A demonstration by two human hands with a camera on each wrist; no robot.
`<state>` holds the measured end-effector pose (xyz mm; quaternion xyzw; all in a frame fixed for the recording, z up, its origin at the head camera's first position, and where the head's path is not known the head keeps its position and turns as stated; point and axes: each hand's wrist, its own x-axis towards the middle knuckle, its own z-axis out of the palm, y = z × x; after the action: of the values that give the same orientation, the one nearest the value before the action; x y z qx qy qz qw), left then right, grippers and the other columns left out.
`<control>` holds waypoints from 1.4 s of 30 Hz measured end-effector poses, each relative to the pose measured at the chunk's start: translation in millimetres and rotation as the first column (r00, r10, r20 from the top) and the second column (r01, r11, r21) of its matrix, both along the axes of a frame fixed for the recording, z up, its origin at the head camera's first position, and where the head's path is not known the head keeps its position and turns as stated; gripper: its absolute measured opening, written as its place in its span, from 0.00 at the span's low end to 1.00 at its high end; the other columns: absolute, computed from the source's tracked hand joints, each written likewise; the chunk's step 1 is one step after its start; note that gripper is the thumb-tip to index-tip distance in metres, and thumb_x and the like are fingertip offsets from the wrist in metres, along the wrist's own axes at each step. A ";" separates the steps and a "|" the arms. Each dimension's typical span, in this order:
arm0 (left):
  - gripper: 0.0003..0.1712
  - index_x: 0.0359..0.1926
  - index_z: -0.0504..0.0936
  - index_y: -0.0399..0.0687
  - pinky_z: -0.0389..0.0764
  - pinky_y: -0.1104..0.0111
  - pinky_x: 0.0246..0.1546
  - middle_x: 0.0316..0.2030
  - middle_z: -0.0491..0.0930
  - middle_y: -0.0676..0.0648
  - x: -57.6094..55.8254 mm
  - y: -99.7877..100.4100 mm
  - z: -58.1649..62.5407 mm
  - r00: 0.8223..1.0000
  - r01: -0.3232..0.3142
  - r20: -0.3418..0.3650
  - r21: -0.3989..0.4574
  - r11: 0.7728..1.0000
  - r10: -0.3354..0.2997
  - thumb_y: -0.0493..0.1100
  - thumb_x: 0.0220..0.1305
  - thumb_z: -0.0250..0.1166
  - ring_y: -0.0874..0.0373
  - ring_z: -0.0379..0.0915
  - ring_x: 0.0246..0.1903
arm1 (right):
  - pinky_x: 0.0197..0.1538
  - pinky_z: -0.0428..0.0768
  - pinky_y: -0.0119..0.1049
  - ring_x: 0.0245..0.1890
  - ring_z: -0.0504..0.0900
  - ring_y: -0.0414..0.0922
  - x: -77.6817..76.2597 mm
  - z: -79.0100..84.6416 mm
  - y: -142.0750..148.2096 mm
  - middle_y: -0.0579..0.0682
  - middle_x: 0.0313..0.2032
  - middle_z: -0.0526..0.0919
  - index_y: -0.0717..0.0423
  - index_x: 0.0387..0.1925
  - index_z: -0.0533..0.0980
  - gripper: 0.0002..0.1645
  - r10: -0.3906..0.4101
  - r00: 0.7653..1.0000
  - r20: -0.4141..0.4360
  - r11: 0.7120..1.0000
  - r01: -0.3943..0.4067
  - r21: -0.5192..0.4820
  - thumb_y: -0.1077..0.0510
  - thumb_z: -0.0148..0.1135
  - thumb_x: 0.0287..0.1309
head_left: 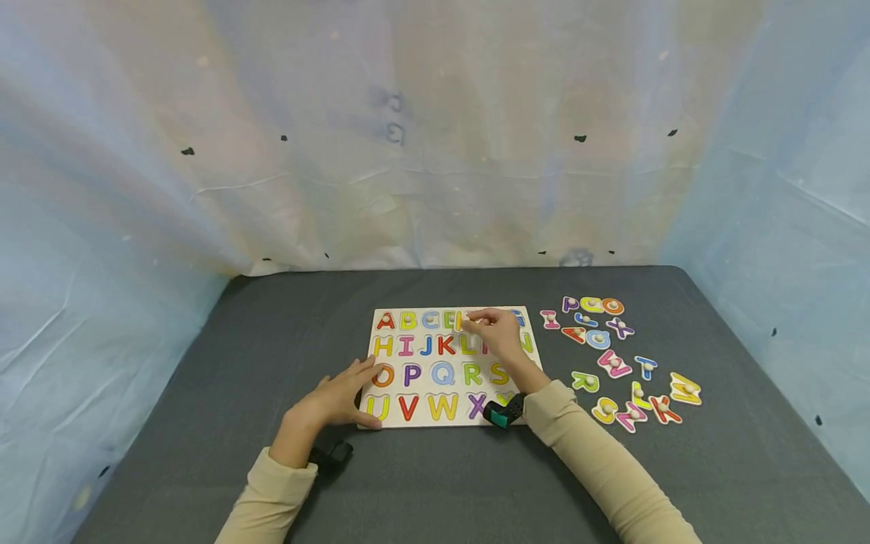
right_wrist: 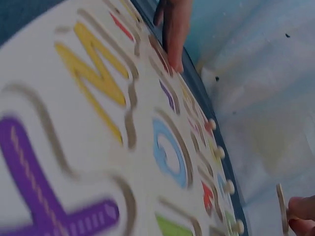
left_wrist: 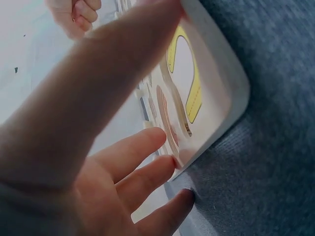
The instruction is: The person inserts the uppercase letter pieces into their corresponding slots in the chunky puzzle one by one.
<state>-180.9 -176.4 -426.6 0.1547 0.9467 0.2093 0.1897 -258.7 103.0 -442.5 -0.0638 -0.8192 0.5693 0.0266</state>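
Observation:
A pale wooden alphabet board point(head_left: 421, 389) with coloured letter recesses lies flat on the dark table. My left hand point(head_left: 343, 394) rests at its left edge, fingers spread and thumb near the front corner. In the left wrist view that left hand point(left_wrist: 123, 182) shows loosely extended fingers at the board's rim. Above the top row, my right hand point(head_left: 499, 332) pinches a yellow letter piece point(head_left: 458, 322). The right wrist view shows the letter piece point(right_wrist: 282, 209) nearly edge-on, apart from the board, with fingertips behind it; which letter it is cannot be told.
Knobbed letters, including a red A point(head_left: 384, 321) and a yellow-green B point(head_left: 408, 320), sit in the top row. Right of the board lie several loose letter pieces, among them a pink I point(head_left: 550, 319) and a yellow W point(head_left: 685, 389). Pale sheeting point(head_left: 435, 189) hangs behind the table.

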 end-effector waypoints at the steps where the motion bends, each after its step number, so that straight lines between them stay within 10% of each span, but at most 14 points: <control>1: 0.58 0.72 0.59 0.45 0.50 0.30 0.65 0.75 0.52 0.39 0.0 0.2 0.9 1.000 0.005 -0.004 -0.005 1.000 -0.005 0.51 0.42 0.79 0.35 0.45 0.75 | 0.22 0.58 0.27 0.16 0.59 0.37 0.8 -0.9 -4.7 0.39 0.15 0.66 0.62 0.37 0.85 0.13 0.010 1.000 -0.003 1.000 -0.010 -0.008 0.58 0.71 0.51; 42: 0.55 0.70 0.64 0.44 0.59 0.33 0.62 0.74 0.55 0.36 1.8 1.0 1.7 0.999 0.027 -0.027 -0.045 0.999 -0.029 0.51 0.41 0.79 0.32 0.50 0.72 | 0.21 0.68 0.24 0.14 0.69 0.34 -0.5 -20.5 -123.3 0.40 0.12 0.71 0.60 0.36 0.86 0.12 0.160 0.982 0.103 0.981 -0.146 -0.130 0.58 0.72 0.49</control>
<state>-179.1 -175.4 -424.9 0.1665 0.9514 0.1833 0.1829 -259.2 -20.3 -463.0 -0.0342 -0.7855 0.6141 -0.0678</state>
